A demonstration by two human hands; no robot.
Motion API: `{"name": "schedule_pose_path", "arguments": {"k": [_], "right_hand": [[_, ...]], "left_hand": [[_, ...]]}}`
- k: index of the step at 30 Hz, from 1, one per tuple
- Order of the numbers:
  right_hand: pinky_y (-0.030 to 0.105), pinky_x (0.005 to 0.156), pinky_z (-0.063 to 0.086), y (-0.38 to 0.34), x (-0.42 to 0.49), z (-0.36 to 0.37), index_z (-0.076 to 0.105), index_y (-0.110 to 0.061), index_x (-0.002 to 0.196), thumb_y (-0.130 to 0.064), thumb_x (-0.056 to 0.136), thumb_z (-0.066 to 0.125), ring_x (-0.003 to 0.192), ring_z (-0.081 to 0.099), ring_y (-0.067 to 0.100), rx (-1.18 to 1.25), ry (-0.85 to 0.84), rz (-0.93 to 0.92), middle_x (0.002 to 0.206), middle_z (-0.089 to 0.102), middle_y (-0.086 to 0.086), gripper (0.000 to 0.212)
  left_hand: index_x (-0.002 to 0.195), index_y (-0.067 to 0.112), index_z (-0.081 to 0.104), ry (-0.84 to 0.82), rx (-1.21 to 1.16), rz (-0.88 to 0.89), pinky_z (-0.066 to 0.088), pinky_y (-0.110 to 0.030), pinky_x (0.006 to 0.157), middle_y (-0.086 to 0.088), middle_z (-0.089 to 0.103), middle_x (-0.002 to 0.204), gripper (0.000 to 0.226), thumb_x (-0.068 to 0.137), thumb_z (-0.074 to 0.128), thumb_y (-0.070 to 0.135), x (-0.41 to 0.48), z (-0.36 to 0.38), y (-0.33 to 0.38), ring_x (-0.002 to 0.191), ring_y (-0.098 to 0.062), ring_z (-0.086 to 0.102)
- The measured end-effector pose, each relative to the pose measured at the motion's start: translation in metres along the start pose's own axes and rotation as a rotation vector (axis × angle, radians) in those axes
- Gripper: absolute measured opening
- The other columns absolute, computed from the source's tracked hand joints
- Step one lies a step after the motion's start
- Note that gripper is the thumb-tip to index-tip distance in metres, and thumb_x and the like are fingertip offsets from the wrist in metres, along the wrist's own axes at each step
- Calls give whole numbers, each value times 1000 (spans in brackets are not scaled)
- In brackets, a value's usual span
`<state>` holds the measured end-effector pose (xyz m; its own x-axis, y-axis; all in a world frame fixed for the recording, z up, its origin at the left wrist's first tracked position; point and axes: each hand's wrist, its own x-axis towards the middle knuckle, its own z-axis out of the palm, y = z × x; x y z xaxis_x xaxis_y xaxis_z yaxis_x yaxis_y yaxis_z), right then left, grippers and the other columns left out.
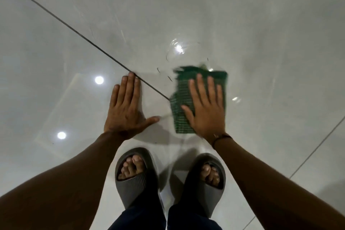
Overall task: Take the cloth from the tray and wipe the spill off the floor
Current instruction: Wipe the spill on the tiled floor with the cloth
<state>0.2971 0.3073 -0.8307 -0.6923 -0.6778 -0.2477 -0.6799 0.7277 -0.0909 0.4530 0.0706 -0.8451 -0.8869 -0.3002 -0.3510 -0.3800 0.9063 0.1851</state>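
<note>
The person is crouching over a glossy pale tiled floor (261,15), both arms reaching forward and down from the bottom corners of the view. The left hand (125,110) is lying flat on the tile, palm down, fingers straight and close together, thumb splayed out to the right; its fingertips are touching a dark grout line (74,30) that is running diagonally across the floor. It is holding nothing. The right hand (207,108) is also flat and spread, fingers fanned, pressing down on one green cloth (182,84) that is lying on the floor. The cloth is showing a fine grid pattern and is blurred at its far edge. It is sticking out past the hand on the left and beyond the fingertips, and its left edge is covering the end of the grout line. A thin dark band is circling the right wrist.

One spill (179,50) of clear liquid is glistening on the tile just beyond the cloth's far edge, with a few small droplets nearby. Two grey slide sandals, left (134,179) and right (207,183), are standing side by side below the hands, with dark trouser legs above them. Two round light reflections are shining on the floor at left.
</note>
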Motion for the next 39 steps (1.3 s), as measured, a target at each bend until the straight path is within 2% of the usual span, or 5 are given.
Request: {"name": "schedule_pose_path", "arguments": {"k": [13,20,27,34,39], "right_hand": [[60,139,8,-49,41,-8,12,-20,175,-68,111,32,170,11,39,18,7,-93,184,12,12,83],[68,131,28,-5,130,-33,30,-13,171,-67,111,24,164,29,47,37,248,527,178,31,17,81],[59,139,6,-43,83,-7,8,-22,175,-70,110,28,171,11,38,31,66,-152,184,11,10,83],[64,135,21,28,91,-21,25,-19,173,-68,110,25,168,21,43,17,264,775,181,23,14,80],[67,134,22,-20,165,-29,34,-19,170,-67,109,31,164,28,48,41,307,548,178,31,19,78]], "left_hand": [[175,6,-9,-71,-41,9,-13,-44,139,-17,-14,185,147,78,43,104,0,-15,1,173,-33,-13],[173,10,-19,-157,-48,-25,-25,-37,134,-12,-30,181,159,67,52,104,4,-22,2,166,-26,-35],[172,11,-21,-174,-62,-35,-21,-38,135,-12,-28,182,158,69,53,105,4,-26,2,169,-28,-28],[173,8,-17,-144,-41,-23,-20,-39,136,-13,-26,182,159,68,51,105,2,-23,3,170,-28,-26],[174,8,-16,-158,-45,-28,-17,-40,137,-13,-20,184,160,66,54,104,2,-24,5,171,-31,-19]]}}
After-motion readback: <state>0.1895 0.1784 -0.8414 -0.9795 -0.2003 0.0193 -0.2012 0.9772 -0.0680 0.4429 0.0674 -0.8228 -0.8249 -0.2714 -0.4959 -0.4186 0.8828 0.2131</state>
